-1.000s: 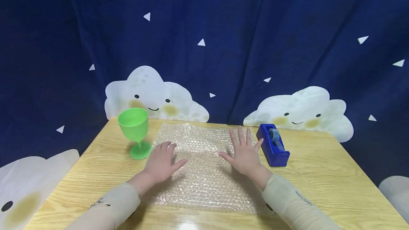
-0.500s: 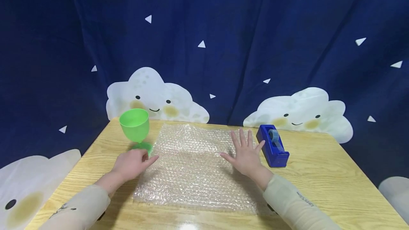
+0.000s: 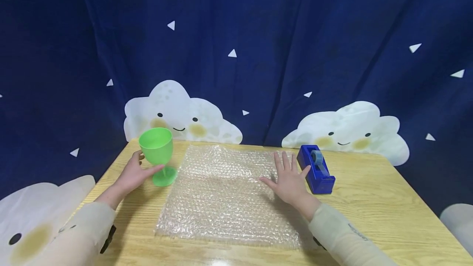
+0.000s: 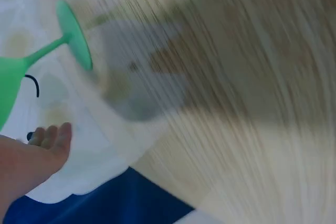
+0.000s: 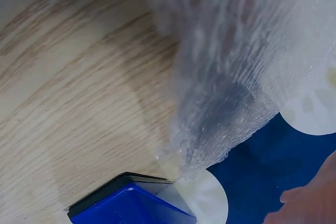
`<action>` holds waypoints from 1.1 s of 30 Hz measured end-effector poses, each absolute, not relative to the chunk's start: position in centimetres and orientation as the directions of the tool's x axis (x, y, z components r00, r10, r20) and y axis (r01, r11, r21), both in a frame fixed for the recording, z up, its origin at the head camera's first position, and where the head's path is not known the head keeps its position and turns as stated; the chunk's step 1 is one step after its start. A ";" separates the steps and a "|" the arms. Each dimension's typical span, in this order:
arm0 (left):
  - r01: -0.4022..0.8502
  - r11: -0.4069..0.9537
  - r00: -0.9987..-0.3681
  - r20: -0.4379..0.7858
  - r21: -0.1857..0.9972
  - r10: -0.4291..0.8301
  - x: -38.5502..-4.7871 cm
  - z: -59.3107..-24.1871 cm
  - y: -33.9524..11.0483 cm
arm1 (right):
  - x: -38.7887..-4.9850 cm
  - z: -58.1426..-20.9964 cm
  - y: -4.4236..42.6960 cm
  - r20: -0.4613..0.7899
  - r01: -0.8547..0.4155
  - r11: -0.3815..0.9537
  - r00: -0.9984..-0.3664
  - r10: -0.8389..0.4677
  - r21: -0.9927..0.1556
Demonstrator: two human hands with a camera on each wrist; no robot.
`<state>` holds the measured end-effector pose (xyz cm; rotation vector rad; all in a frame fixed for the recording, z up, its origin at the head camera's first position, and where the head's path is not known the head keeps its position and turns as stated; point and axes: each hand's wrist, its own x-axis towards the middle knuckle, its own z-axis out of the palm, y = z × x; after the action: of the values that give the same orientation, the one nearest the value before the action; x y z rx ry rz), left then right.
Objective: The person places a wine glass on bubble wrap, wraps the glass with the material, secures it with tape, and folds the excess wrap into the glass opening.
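A green goblet point(image 3: 157, 149) stands upright on the table, left of a flat sheet of bubble wrap point(image 3: 221, 200). My left hand point(image 3: 134, 174) is beside it, thumb toward the stem and fingers on the far left of the bowl, not closed round it. The left wrist view has the goblet point(image 4: 76, 35) with a gap between it and my left hand point(image 4: 37, 161). My right hand point(image 3: 290, 184) lies with spread fingers over the wrap's right part. Part of my right hand point(image 5: 310, 198) shows in the right wrist view, near the wrap point(image 5: 220, 103).
A blue tape dispenser point(image 3: 317, 171) with a roll of tape stands just right of my right hand and the wrap; its end point(image 5: 131, 205) shows in the right wrist view. Behind the wooden table point(image 3: 377, 208) hangs a dark blue curtain with clouds and white triangles.
My left hand has left the wrap's left side and moved left to the goblet, its fingers opening out around the bowl. My right hand has shifted only slightly.
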<state>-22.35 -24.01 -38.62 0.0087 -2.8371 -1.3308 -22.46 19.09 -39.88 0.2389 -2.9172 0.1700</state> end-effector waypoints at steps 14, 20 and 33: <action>-0.009 0.483 -0.987 0.069 0.876 -0.143 -23.0 -37.9 -21.9 | -22.1 -40.4 20.2 0.162 -0.199 0.968 -0.971 -0.175 -0.152; -0.017 0.471 -0.988 0.057 0.882 -0.142 -23.3 -38.1 -21.9 | -22.2 -40.5 21.2 0.063 -0.134 0.983 -0.990 -0.127 -0.125; -0.020 0.470 -0.989 0.053 0.882 -0.141 -23.6 -38.1 -21.5 | -21.5 -40.3 24.1 -0.152 0.084 0.984 -0.987 0.059 -0.159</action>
<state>-23.56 -21.47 -38.13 0.1418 -2.5906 -1.5521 -21.55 24.12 -40.27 -0.1190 -3.2756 0.2729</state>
